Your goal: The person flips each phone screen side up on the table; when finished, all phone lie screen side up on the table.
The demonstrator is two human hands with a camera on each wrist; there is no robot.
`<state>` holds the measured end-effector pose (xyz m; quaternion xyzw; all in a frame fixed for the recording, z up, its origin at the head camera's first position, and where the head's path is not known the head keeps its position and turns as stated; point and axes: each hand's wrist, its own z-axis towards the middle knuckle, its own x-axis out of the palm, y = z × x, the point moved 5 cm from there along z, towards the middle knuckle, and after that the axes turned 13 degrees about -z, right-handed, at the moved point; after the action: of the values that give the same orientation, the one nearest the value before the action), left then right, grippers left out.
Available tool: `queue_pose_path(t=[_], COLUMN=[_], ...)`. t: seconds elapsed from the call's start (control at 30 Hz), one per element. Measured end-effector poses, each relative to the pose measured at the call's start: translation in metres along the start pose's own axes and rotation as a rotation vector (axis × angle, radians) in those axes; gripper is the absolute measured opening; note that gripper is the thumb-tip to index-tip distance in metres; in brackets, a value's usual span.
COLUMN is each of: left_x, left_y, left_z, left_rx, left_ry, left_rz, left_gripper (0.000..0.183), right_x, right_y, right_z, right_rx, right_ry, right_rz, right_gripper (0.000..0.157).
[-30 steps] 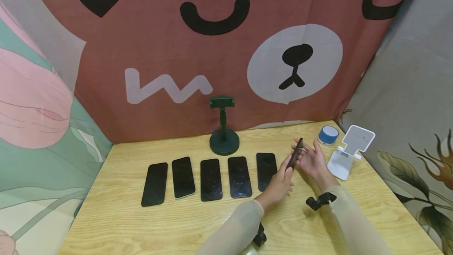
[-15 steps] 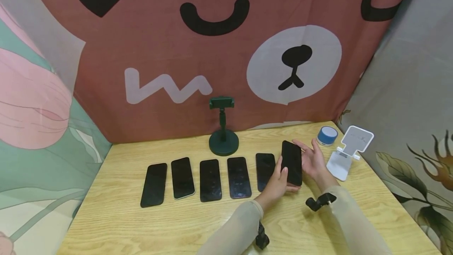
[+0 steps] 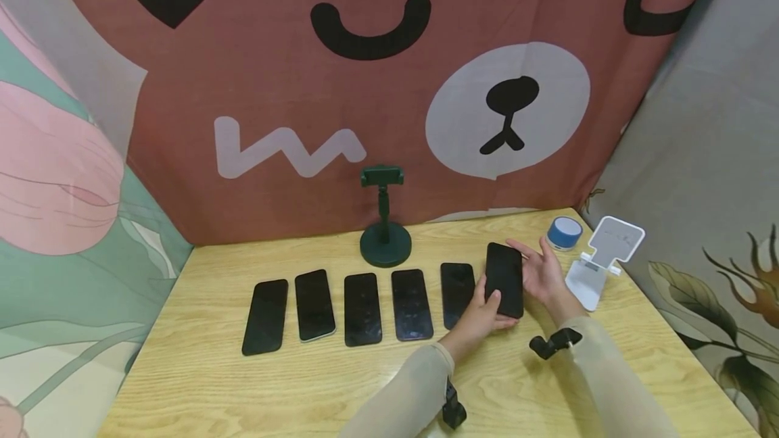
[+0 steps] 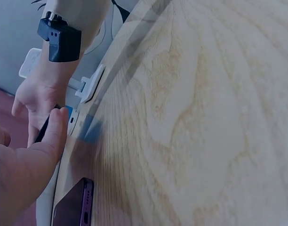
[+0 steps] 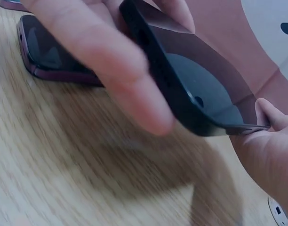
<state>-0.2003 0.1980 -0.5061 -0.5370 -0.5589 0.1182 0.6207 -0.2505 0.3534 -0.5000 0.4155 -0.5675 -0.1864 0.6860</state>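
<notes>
A black smartphone is held above the right part of the table, its dark screen turned toward the head camera. My left hand grips its lower left side, thumb at the screen's edge and fingers behind. Beside the phone's right edge is my right hand, palm up with relaxed fingers. In the right wrist view, the glossy screen reflects the wall cloth, and a left finger runs along the bottom edge. A purple-edged phone lies on the table below my left hand in the left wrist view.
Several dark phones lie in a row, from the leftmost phone to one phone beside my left hand. Behind them stands a dark green phone holder. At right are a blue-and-white cylinder and a white folding stand.
My left hand has turned the phone from edge-on to screen facing the head camera. Its pose has barely shifted over the last half second. My right hand stays close by.
</notes>
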Motion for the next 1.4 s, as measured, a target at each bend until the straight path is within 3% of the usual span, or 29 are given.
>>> queue_pose_path(t=[0.23,0.47,0.6,1.0,1.1,1.27,1.3,1.4], left_x=[0.002,0.005,0.005,0.005,0.006,0.005,0.005,0.004], left_y=[0.005,0.012,0.017,0.021,0.020,0.019,0.019,0.019], left_z=[-0.001,-0.005,-0.004,-0.012,-0.014,-0.016,-0.016,-0.017], left_rx=[-0.011,-0.086,-0.102,-0.022,-0.036,-0.061,-0.066,-0.074], left_ry=[-0.038,-0.084,-0.106,-0.120,-0.123,-0.110,-0.106,-0.100], left_rz=[0.072,0.151,0.165,0.421,0.464,0.481,0.479,0.472], left_gripper=[0.062,0.065,0.065,0.070,0.071,0.073,0.073,0.073], right_x=[-0.006,-0.009,-0.010,-0.026,-0.043,-0.048,-0.035,-0.038], right_y=[0.005,0.010,0.010,0.004,-0.001,-0.001,0.003,0.001], right_z=[-0.003,-0.003,-0.004,-0.004,0.000,0.000,-0.003,-0.003], right_rx=[0.023,0.059,0.054,0.077,0.022,-0.013,0.007,0.017], right_ry=[0.006,-0.137,-0.150,-0.215,-0.142,-0.121,-0.159,-0.166], right_rz=[-0.097,-0.288,-0.268,-0.259,-0.252,-0.262,-0.293,-0.243], right_gripper=[0.068,0.064,0.064,0.065,0.068,0.066,0.066,0.063])
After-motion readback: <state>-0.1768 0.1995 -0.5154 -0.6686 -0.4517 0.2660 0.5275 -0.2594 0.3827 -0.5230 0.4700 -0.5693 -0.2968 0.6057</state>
